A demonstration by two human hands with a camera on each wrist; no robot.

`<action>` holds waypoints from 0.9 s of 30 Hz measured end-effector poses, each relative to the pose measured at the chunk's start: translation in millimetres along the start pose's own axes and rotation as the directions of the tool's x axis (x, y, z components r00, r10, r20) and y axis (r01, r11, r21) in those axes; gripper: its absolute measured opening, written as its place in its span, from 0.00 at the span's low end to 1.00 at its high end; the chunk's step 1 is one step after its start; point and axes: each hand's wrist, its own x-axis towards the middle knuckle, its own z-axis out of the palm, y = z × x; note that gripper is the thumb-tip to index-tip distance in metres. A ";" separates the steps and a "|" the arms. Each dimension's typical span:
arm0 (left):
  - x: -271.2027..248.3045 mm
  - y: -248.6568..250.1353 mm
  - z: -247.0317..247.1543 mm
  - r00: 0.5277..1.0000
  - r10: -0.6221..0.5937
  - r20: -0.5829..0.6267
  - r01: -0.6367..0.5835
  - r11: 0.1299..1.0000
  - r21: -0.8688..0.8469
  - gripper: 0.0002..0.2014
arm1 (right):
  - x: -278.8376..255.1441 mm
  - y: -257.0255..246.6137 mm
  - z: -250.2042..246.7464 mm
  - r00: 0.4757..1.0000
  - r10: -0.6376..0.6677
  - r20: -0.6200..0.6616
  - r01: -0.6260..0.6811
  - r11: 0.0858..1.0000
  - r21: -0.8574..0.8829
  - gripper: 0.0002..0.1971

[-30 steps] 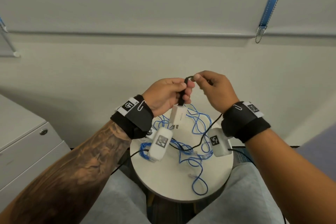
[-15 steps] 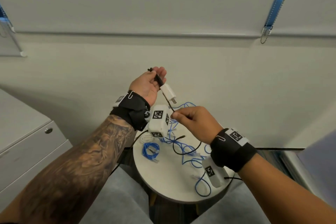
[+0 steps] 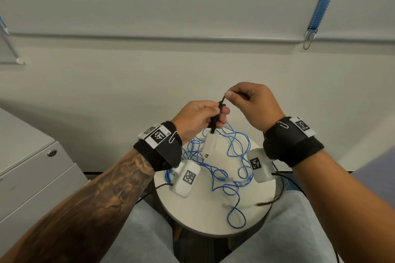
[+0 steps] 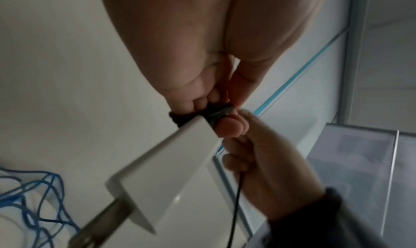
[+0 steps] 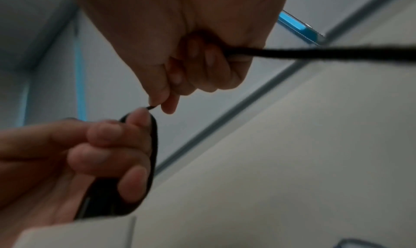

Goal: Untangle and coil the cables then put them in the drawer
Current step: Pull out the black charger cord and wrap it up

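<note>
My left hand (image 3: pixel 201 119) grips a small coil of black cable (image 3: pixel 215 117) above the round white table (image 3: pixel 192 209); a white plug adapter (image 3: pixel 210 145) hangs from the coil. My right hand (image 3: pixel 248 102) pinches the same black cable just above the coil, and the rest of it trails down past the right wrist. In the left wrist view the adapter (image 4: pixel 166 177) fills the middle, with the coil (image 4: pixel 211 113) under my fingers. In the right wrist view the black cable (image 5: pixel 315 54) runs through my curled right fingers. A tangled blue cable (image 3: pixel 230 168) lies on the table.
A grey drawer cabinet (image 3: pixel 32 177) with a round lock stands at the left, its drawers shut. A pale wall is behind the table. My knees (image 3: pixel 288 230) sit under the table's front edge. A loose black cable end (image 3: pixel 267 202) lies at the table's right rim.
My left hand has come back down and right with the adapter. My right hand rose from low over the table to meet it, bringing more black cable to the coil.
</note>
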 end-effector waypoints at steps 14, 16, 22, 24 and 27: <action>24.7 8.6 -39.2 0.922 0.019 -0.387 -0.221 0.845 -0.487 0.13 | -58.9 8.0 64.0 0.938 0.157 0.308 -0.183 0.981 0.057 0.11; 25.4 -1.4 -42.7 0.907 0.017 -0.422 -0.207 0.889 -0.409 0.12 | -57.4 4.2 59.5 0.945 0.113 0.306 -0.129 0.991 0.030 0.12; 19.4 -21.9 -35.4 0.918 0.047 -0.395 -0.088 0.993 -0.084 0.10 | -42.3 -13.4 33.1 0.973 -0.017 0.229 0.018 1.000 -0.002 0.09; 11.4 -25.2 -25.0 0.960 0.001 -0.280 -0.010 1.000 -0.027 0.10 | -32.5 -12.1 24.0 0.986 -0.025 0.165 0.027 1.000 -0.010 0.09; 0.2 -24.2 -9.2 0.994 -0.065 -0.082 0.063 0.998 -0.023 0.13 | -20.2 -2.2 13.3 0.997 -0.013 0.078 0.018 0.998 -0.061 0.07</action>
